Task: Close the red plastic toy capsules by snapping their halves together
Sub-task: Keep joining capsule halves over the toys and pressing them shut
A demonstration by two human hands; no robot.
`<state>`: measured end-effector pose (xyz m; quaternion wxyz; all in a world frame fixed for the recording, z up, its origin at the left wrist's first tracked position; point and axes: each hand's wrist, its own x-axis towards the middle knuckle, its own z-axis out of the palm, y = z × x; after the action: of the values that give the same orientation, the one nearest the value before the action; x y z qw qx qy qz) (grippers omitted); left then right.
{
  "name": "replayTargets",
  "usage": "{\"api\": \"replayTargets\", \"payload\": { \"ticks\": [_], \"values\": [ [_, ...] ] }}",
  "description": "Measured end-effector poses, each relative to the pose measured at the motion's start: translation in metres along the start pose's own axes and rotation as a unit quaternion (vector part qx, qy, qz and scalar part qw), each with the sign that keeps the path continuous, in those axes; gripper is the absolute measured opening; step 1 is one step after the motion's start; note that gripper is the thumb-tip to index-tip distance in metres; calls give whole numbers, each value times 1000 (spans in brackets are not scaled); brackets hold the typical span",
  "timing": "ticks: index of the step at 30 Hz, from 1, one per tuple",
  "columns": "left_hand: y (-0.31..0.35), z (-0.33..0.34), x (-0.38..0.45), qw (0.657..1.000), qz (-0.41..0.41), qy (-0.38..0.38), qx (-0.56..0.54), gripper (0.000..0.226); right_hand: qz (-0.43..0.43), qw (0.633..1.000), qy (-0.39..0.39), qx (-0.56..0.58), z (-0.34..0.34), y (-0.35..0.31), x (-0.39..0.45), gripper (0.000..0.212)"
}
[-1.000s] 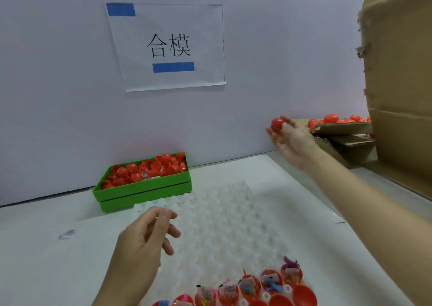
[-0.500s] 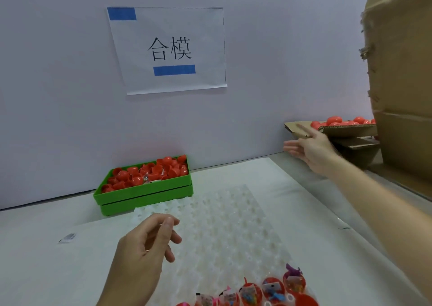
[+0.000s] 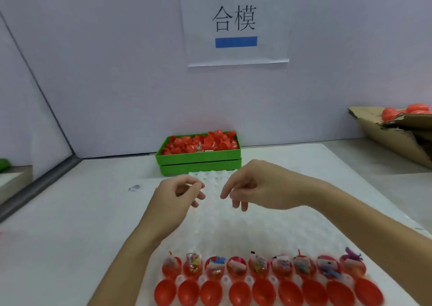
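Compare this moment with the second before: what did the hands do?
The right hand let go of the red capsule it carried to the cardboard box and came back, empty, over the white tray. The left hand stayed there, fingers loosely curled. The green bin did not move.

A dimpled tray (image 3: pixel 245 226) lies on the table (image 3: pixel 70 235), running from the near edge away toward the wall (image 3: pixel 105 72). At its near end sit two rows side by side: a row of open capsule halves (image 3: pixel 243 291) nearest, and just behind it a row of halves holding small toys (image 3: pixel 259 266). Both hands hang above the tray's middle, the left hand (image 3: pixel 175 196) left of the right hand (image 3: pixel 259 189), fingertips close but apart. Behind the tray's far end, against the wall, stands a bin (image 3: pixel 198 161) filled with loose capsule halves (image 3: pixel 201 142). A paper sign (image 3: pixel 236 25) hangs on the wall above it. Far right, a cardboard box (image 3: pixel 397 137) holds more capsules (image 3: pixel 406 111).
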<state>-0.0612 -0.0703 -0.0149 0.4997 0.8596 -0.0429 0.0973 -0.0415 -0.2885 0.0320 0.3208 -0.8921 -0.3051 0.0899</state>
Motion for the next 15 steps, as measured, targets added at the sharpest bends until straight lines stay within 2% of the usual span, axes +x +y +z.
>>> {"api": "replayTargets", "payload": {
  "ticks": [2,5,10,15],
  "values": [
    [-3,-7,2,999,-19,22,-38,18,-18,999,-46,-22,20,-11,9,21],
    [-6,-12,4,995,-45,45,-70,17,-41,996,-73,-40,43,-21,21,17],
    [-7,-13,5,992,-60,72,-83,16,-76,992,-87,-41,65,-36,34,9],
    [-8,-15,4,988,-79,91,-101,17,-93,990,-91,-61,71,-52,36,10]
  ]
}}
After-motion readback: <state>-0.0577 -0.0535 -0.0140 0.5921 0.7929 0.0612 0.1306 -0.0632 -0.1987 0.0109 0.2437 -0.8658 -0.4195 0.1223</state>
